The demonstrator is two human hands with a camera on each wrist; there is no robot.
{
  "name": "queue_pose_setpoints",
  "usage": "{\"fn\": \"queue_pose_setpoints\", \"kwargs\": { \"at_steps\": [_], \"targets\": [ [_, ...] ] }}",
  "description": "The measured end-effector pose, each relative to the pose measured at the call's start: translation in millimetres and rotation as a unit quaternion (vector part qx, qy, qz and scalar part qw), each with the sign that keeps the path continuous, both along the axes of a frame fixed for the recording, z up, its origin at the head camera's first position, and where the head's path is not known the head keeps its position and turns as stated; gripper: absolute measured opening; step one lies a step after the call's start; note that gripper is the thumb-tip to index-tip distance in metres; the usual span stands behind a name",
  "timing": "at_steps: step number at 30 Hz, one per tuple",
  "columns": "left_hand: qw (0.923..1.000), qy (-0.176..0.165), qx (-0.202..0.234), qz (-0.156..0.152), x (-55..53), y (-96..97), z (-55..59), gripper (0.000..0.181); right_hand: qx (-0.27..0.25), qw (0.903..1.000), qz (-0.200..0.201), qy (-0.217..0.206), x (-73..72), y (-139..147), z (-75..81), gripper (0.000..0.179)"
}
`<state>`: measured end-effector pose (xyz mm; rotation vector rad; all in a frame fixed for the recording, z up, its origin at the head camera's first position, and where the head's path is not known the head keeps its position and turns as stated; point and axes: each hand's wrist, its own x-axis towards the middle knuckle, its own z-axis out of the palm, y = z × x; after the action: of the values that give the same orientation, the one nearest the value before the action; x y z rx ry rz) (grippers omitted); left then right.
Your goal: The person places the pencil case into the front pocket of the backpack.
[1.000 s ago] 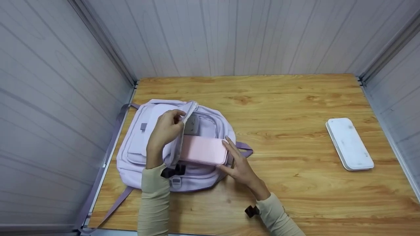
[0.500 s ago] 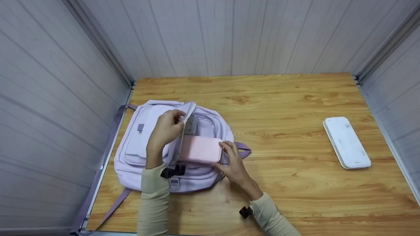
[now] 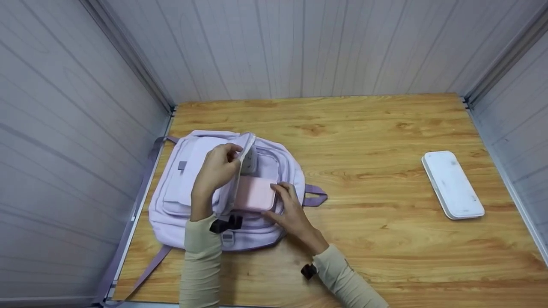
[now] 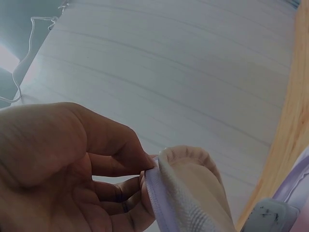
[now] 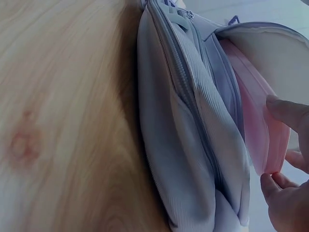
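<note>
A lilac backpack (image 3: 171, 222) lies on its back on the wooden table, its front pocket unzipped. My left hand (image 3: 217, 169) pinches the zippered edge of the pocket flap (image 4: 166, 203) between thumb and fingers and lifts it. Partly inside the pocket is a pink rectangular case (image 3: 254, 194) with rounded corners; its left part is hidden under the flap. My right hand (image 3: 295, 216) grips the case's exposed right end, thumb at the near side and fingers at the far corner. Behind the case, a whitish dark-marked object (image 4: 270, 216) shows in the pocket.
A scuffed white oblong case (image 3: 454, 186) lies at the right of the table (image 3: 364, 256). Purple straps (image 3: 147, 269) trail off the left side, and a purple loop (image 3: 316, 196) sticks out at the bag's right. Panel walls (image 3: 278, 51) enclose the back and sides.
My right hand has moved left, sliding the pink case deeper under the flap, so less of it shows. My left hand keeps holding the flap in the same place.
</note>
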<state>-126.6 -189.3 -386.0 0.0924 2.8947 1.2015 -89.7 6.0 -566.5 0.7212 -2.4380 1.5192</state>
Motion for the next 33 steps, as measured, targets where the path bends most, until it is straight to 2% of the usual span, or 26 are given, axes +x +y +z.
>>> {"fn": "queue_pose_setpoints", "kwargs": {
  "at_steps": [11,19,33],
  "targets": [
    [1.0000,0.002,-0.001,-0.005,-0.9,0.5,0.7,0.035,0.008,0.9999,0.013,0.000,-8.9,-18,6.3,0.070],
    [0.9999,0.009,-0.002,-0.005,-1.4,0.9,0.1,0.034,-0.026,0.9985,0.048,-0.006,-11.2,-22,6.5,0.068],
    [0.9999,0.011,0.000,-0.008,-2.6,7.7,-2.5,0.033,-0.095,0.9887,0.116,0.002,-0.9,-28,3.6,0.067]
  ]
}}
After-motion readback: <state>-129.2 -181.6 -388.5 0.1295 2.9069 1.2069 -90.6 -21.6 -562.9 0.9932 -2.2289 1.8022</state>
